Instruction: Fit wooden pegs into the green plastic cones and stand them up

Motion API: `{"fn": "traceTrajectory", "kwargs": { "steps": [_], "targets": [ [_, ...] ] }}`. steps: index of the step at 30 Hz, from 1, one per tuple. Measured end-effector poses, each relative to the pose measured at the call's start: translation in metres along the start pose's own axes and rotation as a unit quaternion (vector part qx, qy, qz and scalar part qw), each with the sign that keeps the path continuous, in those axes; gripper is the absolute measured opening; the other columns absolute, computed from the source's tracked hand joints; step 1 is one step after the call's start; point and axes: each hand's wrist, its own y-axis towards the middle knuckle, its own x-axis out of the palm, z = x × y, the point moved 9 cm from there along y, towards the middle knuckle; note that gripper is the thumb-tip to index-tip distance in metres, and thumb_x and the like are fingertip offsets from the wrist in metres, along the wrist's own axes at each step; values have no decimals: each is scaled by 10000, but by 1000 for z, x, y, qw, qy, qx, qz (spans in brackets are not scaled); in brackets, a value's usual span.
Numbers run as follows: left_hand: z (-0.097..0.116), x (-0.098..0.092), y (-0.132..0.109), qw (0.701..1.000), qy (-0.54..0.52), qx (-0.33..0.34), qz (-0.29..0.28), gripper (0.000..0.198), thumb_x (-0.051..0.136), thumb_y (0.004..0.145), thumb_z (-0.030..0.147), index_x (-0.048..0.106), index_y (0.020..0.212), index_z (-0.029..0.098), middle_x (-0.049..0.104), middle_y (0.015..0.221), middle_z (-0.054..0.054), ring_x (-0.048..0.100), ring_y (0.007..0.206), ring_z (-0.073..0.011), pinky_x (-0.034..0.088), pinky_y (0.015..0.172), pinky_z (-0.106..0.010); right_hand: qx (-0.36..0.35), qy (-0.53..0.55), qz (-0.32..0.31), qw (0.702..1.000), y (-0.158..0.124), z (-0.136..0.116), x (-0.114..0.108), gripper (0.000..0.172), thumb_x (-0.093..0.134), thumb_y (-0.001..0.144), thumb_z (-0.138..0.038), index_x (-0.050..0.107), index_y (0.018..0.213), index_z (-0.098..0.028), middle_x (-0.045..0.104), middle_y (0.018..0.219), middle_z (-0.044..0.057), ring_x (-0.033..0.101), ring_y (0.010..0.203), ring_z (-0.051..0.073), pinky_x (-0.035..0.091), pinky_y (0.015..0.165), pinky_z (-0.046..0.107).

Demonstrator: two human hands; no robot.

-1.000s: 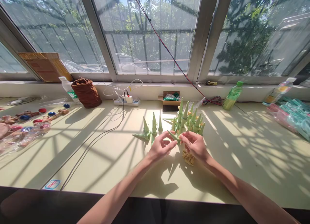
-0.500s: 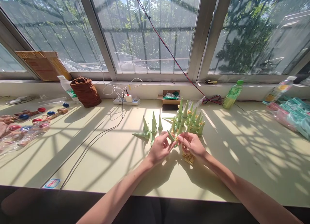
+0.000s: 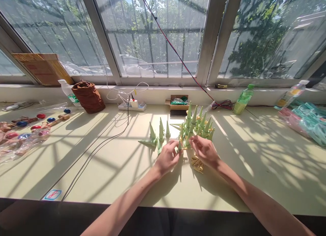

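My left hand [image 3: 168, 156] pinches a small green cone [image 3: 179, 146] upright between thumb and fingers. A short yellow peg [image 3: 185, 148] sticks out sideways near the cone's base. A little to the right, my right hand [image 3: 205, 151] is held with loosely curled fingers, and nothing shows in it. Just behind it stands a dense group of green cones [image 3: 194, 116] with yellow bits among them. Below the right hand lies a small pile of yellow pegs [image 3: 197, 164]. Several more green cones [image 3: 161, 130] stand left of the group, one lying on its side.
Behind the cones is a small open box [image 3: 179, 112]. A power strip [image 3: 132, 106], brown bag [image 3: 89, 97] and wooden toys with coloured balls [image 3: 33, 127] are leftward. A green bottle [image 3: 243, 99] and plastic-wrapped teal items [image 3: 309, 120] are rightward. Cables [image 3: 102, 140] cross the table.
My right hand has drawn away from the cone in my left hand, moving slightly right. The held cone has gone from tilted to upright, with the peg showing at its side.
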Motion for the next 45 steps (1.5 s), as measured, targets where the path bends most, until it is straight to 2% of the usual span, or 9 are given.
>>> {"fn": "traceTrajectory", "kwargs": {
  "steps": [2, 6, 13, 17, 24, 32, 40, 45],
  "targets": [
    [-2, 3, -1, 1000, 16, -1, -10, 102, 507, 931, 203, 577, 891, 140, 548, 909, -39, 538, 608, -96, 451, 495, -212, -21, -26, -3, 999, 1, 0, -1, 228, 446, 986, -314, 563, 843, -180, 565, 656, 9, 475, 519, 119, 377, 507, 254],
    [-3, 3, -1, 999, 33, 8, 5, 98, 509, 937, 214, 577, 935, 143, 573, 943, -49, 554, 618, -100, 466, 535, -227, -51, -53, -13, 997, 2, -1, -1, 281, 419, 985, -280, 523, 740, -190, 548, 621, 4, 448, 523, 117, 375, 522, 258],
    [-7, 0, -2, 1000, 0, -9, 26, 277, 570, 924, 329, 550, 1135, 152, 569, 1071, -82, 552, 584, -77, 468, 452, -194, -96, -109, -28, 989, 3, -4, -5, 280, 432, 972, -250, 576, 747, -165, 524, 584, -8, 411, 511, 104, 331, 526, 244],
    [-7, -2, -1, 999, -7, -13, 31, 300, 572, 922, 347, 553, 1151, 153, 572, 1070, -84, 558, 571, -74, 473, 425, -187, -126, -153, -77, 977, 4, -1, -3, 259, 453, 957, -224, 627, 776, -157, 552, 612, 0, 440, 524, 101, 326, 545, 233],
    [-8, 0, 0, 1000, -11, -17, 23, 283, 559, 934, 349, 572, 1136, 151, 565, 1072, -80, 545, 586, -78, 512, 451, -206, -92, -197, -186, 958, 3, 8, 2, 187, 531, 902, -226, 680, 804, -172, 637, 704, 24, 527, 600, 120, 335, 589, 238],
    [-8, -1, 1, 1000, -8, -19, 20, 255, 529, 939, 311, 570, 1132, 149, 567, 1049, -78, 550, 608, -89, 528, 482, -218, -25, -254, -259, 932, -1, 16, 10, 158, 565, 891, -247, 717, 906, -209, 688, 841, 49, 604, 729, 162, 337, 622, 259],
    [-5, -2, 1, 1000, -14, -18, 17, 250, 545, 919, 293, 573, 1121, 149, 571, 1074, -86, 528, 585, -76, 500, 450, -197, -7, -251, -260, 932, -6, 25, 13, 159, 583, 878, -224, 705, 980, -235, 687, 907, 57, 619, 811, 188, 353, 666, 273],
    [-5, -2, 1, 1000, -8, -20, 19, 241, 539, 917, 273, 587, 1114, 142, 577, 1066, -83, 537, 599, -80, 504, 457, -194, 2, -257, -255, 932, -6, 24, 15, 150, 551, 895, -204, 697, 926, -225, 678, 876, 51, 614, 794, 175, 344, 650, 261]
  ]
}}
